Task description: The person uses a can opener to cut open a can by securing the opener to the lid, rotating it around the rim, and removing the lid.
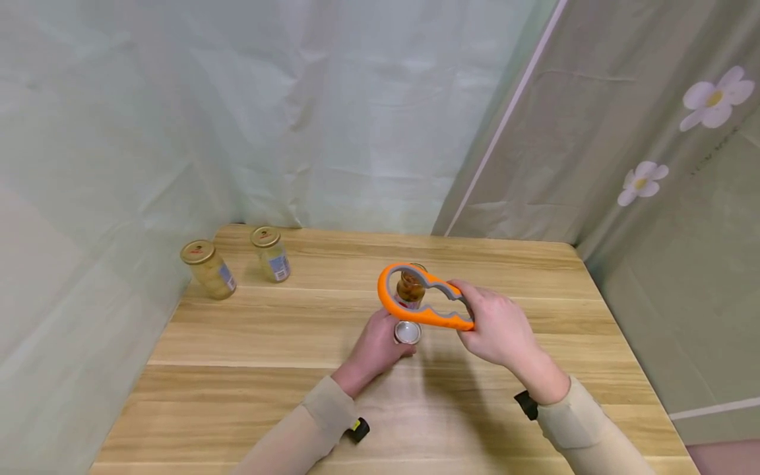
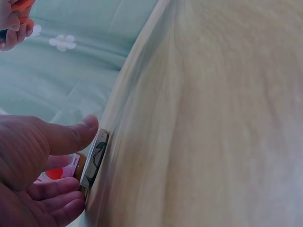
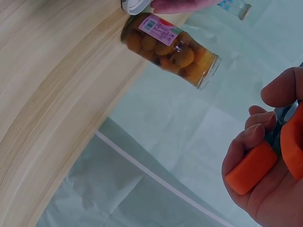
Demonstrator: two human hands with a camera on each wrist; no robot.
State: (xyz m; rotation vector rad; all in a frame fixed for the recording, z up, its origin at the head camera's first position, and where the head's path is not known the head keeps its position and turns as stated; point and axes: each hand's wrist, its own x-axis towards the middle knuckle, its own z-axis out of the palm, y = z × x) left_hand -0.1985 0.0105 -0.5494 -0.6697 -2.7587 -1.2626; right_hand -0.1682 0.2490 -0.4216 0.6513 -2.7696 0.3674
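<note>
1. One orange opener point(image 1: 429, 319) with a grey inner lining is raised above the desk point(image 1: 237, 343), its large rounded end toward the left and its two arms running toward the right.
2. The person's right grip point(image 1: 495, 323) has its fingers and thumb curled round the opener's arm ends.
3. From the head view, an open glass jar point(image 1: 410, 290) shows through the opener's loop. It stands upright on the desk with its rim bare, and round brown pieces fill it in amber liquid. The right wrist view shows its pink label point(image 3: 159, 30) with a barcode.
4. Just beside that jar, on the side nearer the person, is a lid point(image 1: 408, 332) with its pale inner face up. It is down at the desk surface.
5. The person's left grip point(image 1: 375, 344) is curled round the lid, thumb on one side and fingers on the other.
6. Both forearms wear light sleeves point(image 1: 572, 419), and a black device point(image 1: 359, 430) sits under the left wrist.
7. Toward the far left of the desk stand two gold-lidded jars point(image 1: 272, 256) with pale contents and blue labels, slightly apart.
8. Behind hangs a greyish-green curtain point(image 1: 356, 132), with white flowers point(image 1: 715, 97) on its right part.
</note>
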